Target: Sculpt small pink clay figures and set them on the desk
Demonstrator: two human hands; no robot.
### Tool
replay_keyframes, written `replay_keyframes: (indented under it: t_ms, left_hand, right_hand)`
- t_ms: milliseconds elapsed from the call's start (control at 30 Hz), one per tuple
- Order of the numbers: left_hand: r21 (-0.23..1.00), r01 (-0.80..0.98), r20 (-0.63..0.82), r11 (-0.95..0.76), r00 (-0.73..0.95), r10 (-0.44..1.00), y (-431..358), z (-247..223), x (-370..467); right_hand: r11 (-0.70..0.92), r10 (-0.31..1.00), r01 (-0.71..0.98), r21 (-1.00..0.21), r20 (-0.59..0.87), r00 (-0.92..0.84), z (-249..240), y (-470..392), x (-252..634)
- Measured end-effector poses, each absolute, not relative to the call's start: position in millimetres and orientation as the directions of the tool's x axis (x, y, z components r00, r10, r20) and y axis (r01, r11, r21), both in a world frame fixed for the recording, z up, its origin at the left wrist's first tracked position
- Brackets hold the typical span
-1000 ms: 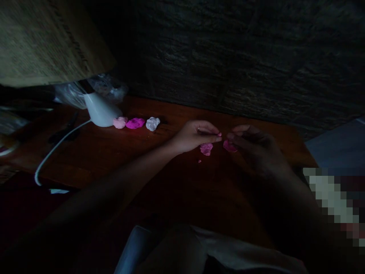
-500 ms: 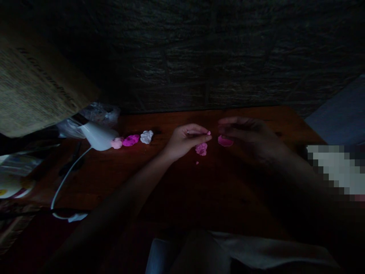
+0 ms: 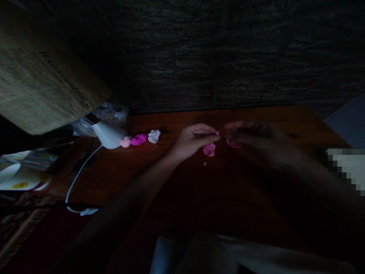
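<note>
In the dim head view, my left hand (image 3: 194,140) pinches a small bit of pink clay (image 3: 217,133) between thumb and fingertips. Just below that hand, a crumpled lump of pink clay (image 3: 209,149) lies on the wooden table (image 3: 182,182). A tiny pink crumb (image 3: 204,163) rests nearer to me. My right hand (image 3: 256,137) hovers to the right with thumb and fingers apart, nothing visible between them. Partly hidden under it is a flat, rounded pink piece (image 3: 234,143).
Pale pink (image 3: 126,141), bright magenta (image 3: 138,139) and white (image 3: 154,136) clay lumps sit in a row at left. Beside them are a white lamp-like object (image 3: 107,135) with a cable (image 3: 74,179), a plastic bag (image 3: 114,114) and a paper cup (image 3: 25,179). A dark wall (image 3: 194,57) stands behind.
The whole view has shifted, so things sit farther right in the picture. My right hand has come slightly closer to the left and covers more of the flat pink piece.
</note>
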State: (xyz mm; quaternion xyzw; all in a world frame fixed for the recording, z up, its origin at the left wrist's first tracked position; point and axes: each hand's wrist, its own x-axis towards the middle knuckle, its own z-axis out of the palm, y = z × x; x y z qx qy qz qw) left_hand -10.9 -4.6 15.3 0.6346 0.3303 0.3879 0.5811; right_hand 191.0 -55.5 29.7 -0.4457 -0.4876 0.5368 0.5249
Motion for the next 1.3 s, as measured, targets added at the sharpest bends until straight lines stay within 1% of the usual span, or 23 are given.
replay_keyframes:
  t_ms: [200, 333, 467, 567, 800, 1000, 1133, 1300]
  left_hand:
    - [0.988, -0.087, 0.152, -0.125, 0.496, 0.855, -0.3, 9.3, -11.8]
    - [0.989, -0.097, 0.148, -0.115, 0.496, 0.855, -0.1, 8.7, -11.8]
    - [0.990, -0.088, 0.138, -0.109, 0.493, 0.859, -1.6, 11.0, -11.5]
    - [0.992, -0.069, 0.124, -0.104, 0.480, 0.868, -2.4, 12.1, -11.4]
    - [0.992, -0.067, 0.122, -0.103, 0.480, 0.869, -3.2, 12.7, -11.8]
    - [0.991, -0.072, 0.130, -0.109, 0.481, 0.867, -1.7, 10.8, -12.6]
    - [0.990, -0.098, 0.137, -0.102, 0.491, 0.860, -0.6, 9.6, -11.8]
    - [0.989, -0.109, 0.144, -0.103, 0.496, 0.856, -1.2, 10.2, -11.4]
  right_hand:
    - [0.022, 0.997, -0.030, -0.999, 0.024, -0.073, 38.3, -63.6, 187.2]
    - [0.051, 0.995, 0.005, -0.999, 0.051, -0.085, 42.9, -67.0, 185.9]
    - [0.060, 0.994, -0.020, -0.998, 0.062, -0.087, 43.9, -68.1, 184.8]
    - [0.050, 0.996, -0.076, -0.996, 0.056, -0.073, 45.6, -67.7, 183.8]
    - [-0.021, 1.000, -0.097, -0.995, -0.022, 0.014, 41.8, -62.8, 186.6]
    - [-0.045, 0.999, -0.213, -0.976, -0.044, -0.010, 39.1, -61.7, 189.1]
    - [-0.036, 0.999, -0.201, -0.979, -0.027, -0.044, 41.1, -61.4, 189.8]
    - [-0.064, 0.997, -0.216, -0.974, -0.055, -0.049, 42.2, -61.3, 188.5]
